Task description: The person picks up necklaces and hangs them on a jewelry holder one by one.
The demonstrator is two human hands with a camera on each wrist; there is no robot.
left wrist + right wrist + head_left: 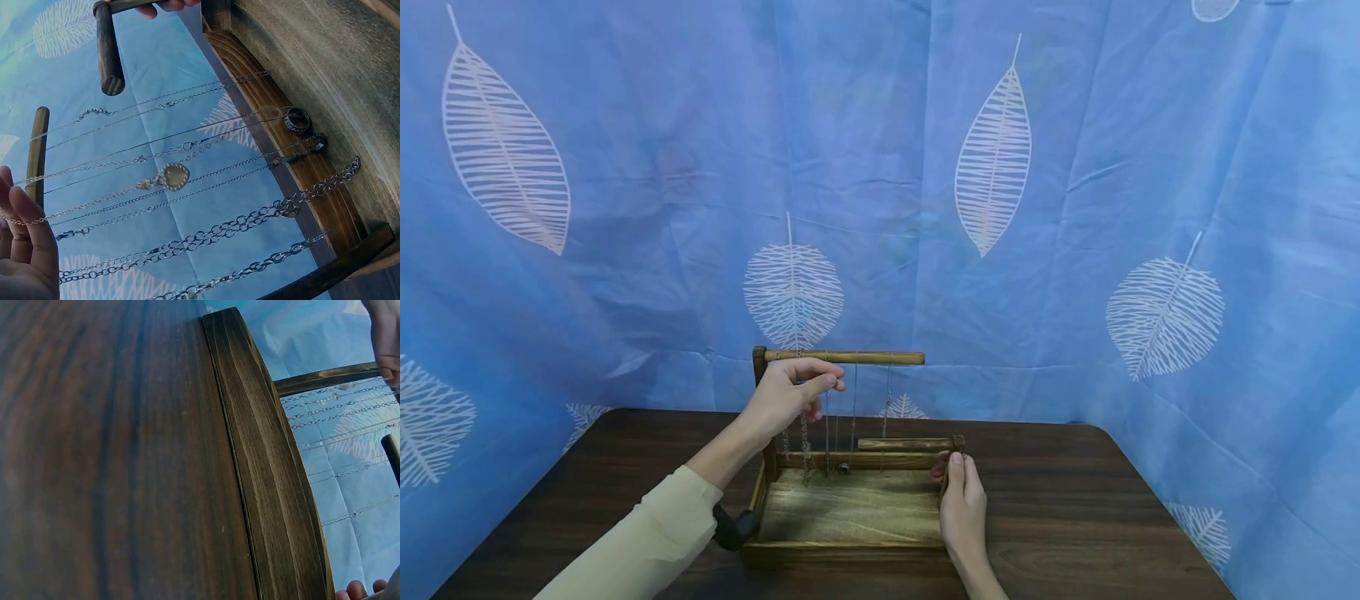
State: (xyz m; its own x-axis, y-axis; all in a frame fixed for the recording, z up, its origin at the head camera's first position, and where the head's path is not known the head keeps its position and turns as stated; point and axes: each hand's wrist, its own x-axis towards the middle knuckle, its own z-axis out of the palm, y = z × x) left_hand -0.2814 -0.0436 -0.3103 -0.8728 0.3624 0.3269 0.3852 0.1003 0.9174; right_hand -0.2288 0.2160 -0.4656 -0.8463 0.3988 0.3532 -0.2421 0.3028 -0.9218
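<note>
A wooden jewelry stand (850,548) has a tray base, a tall upper bar (883,358) and a shorter lower bar (898,444). Several metal necklaces hang from the upper bar. Just in front of that bar, my left hand (786,396) pinches a thin chain between thumb and fingers. In the left wrist view this chain leads to a necklace pendant (175,177), round with a beaded rim. My right hand (962,504) grips the stand's right side post, thumb near its top; its other fingers are partly hidden behind the wood.
A ring (297,119) hangs on one thin chain near the tray's back wall. Thicker chains (237,225) hang close beside the pinched one. The stand sits on a dark wooden table (1075,500), with a blue leaf-print curtain (880,167) behind it.
</note>
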